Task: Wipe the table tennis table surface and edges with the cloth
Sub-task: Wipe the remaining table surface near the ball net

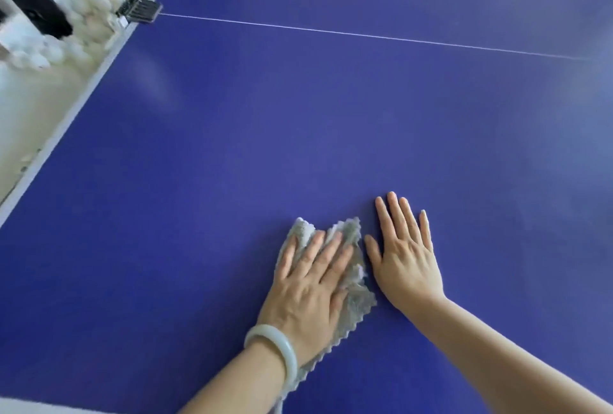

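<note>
Under the left hand, low and near the middle of the head view, lies the grey cloth, spread on the blue table. The hand's fingers are straight and fanned, pressing the cloth flat rather than gripping it. A pale bracelet sits on that wrist. The right hand lies palm down on the bare surface just beside the cloth's right border, fingers straight and holding nothing, so the two hands lie side by side with a narrow gap between them.

The cloth's long axis runs from the left wrist away from the person, leaning a little to the right. Its scalloped far corners peek out beyond the fingertips, and a tail trails back under the forearm.

The left hand alone has the cloth, so the next stroke looks to be its own. Most of the unwiped surface lies ahead and to the left. The side edge is well apart on the left, running up to the net clamp. The near edge shows only at the bottom left corner. A thin white line crosses the table from the clamp; it is probably the net's top cord, though the view is too soft to be sure.

A sweep toward the side edge would carry the cloth across its long axis, wiping a broad band.
</note>
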`<state>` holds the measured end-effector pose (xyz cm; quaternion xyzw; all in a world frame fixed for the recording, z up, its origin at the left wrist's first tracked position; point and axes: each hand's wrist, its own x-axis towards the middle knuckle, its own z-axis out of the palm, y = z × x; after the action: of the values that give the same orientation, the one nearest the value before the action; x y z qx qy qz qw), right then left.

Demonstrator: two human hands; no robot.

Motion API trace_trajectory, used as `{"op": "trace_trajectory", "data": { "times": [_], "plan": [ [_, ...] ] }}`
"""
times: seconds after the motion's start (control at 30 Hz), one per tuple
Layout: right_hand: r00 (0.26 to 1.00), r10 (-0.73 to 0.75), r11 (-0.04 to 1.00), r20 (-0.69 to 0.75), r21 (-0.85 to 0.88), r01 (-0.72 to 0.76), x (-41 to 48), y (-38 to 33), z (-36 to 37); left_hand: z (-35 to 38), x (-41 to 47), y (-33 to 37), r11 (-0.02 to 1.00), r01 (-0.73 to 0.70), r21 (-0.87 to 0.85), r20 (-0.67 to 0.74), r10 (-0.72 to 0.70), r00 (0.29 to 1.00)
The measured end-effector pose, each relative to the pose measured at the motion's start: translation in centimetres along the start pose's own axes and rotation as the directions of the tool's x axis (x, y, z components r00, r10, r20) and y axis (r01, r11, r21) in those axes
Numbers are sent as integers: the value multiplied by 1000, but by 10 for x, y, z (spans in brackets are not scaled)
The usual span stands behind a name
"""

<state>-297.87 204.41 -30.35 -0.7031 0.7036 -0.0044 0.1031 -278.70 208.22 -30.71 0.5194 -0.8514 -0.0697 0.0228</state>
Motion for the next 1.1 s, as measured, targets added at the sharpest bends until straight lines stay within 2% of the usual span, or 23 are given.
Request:
{"op": "trace_trajectory", "data": {
  "times": [0.07, 0.13, 0.2, 0.27, 0.3, 0.33, 0.43, 0.53, 0.6, 0.7, 0.73, 0.77, 0.83, 0.9, 0.97, 1.03, 1.1],
  "plan": [
    [999, 32, 999, -36, 15, -31, 4, -7, -6, -8, 2, -61, 981, 192, 33, -55, -190, 980],
    [995, 64, 997, -79, 52, -60, 17, -22, -16, -18, 0, -122, 911, 410, 42, -69, -406, 911],
    [995, 13, 994, -103, 109, -2, 37, -43, -26, -27, -10, -169, 787, 617, 24, -67, -614, 786],
    [990, -109, 984, -87, 132, 120, 61, -69, -30, -29, -20, -192, 617, 786, -20, -78, -785, 614],
    [983, -162, 975, -82, 139, 173, 73, -82, -28, -29, -22, -194, 544, 839, -24, -91, -837, 540],
    [977, -198, 968, -79, 143, 208, 88, -96, -26, -27, -21, -194, 503, 864, -14, -104, -860, 499],
    [971, -234, 963, -45, 124, 238, 138, -134, -18, -26, -16, -189, 486, 874, -9, -90, -871, 483],
    [978, -208, 976, 19, 73, 207, 186, -171, -12, -27, -19, -192, 490, 872, 2, -85, -868, 489],
    [982, -184, 983, 38, 38, 182, 206, -189, -6, -26, -21, -196, 528, 849, 5, -98, -845, 526],
    [990, -140, 990, -21, -8, 140, 215, -200, 5, -29, -21, -228, 614, 789, 15, -58, -787, 614],
    [990, -137, 991, -39, 0, 137, 214, -199, 7, -31, -19, -250, 603, 798, 25, -49, -796, 603],
    [989, -139, 990, -58, 21, 140, 213, -198, 10, -33, -15, -274, 559, 829, 34, -43, -828, 560],
    [986, -134, 989, -104, 54, 140, 212, -196, 13, -37, 2, -317, 421, 906, 43, -54, -905, 423],
    [986, -124, 991, -111, 29, 128, 214, -196, 14, -43, 28, -345, 326, 945, 30, -42, -944, 327],
    [986, -125, 992, -108, -4, 125, 215, -199, 14, -48, 61, -357, 300, 954, 11, -16, -954, 301],
    [985, -125, 992, -120, 3, 126, 214, -198, 14, -49, 97, -358, 347, 938, 8, -14, -938, 348],
    [985, -113, 993, -134, 15, 116, 213, -200, 12, -50, 138, -353, 439, 899, 12, -10, -898, 439]
  ]
}}
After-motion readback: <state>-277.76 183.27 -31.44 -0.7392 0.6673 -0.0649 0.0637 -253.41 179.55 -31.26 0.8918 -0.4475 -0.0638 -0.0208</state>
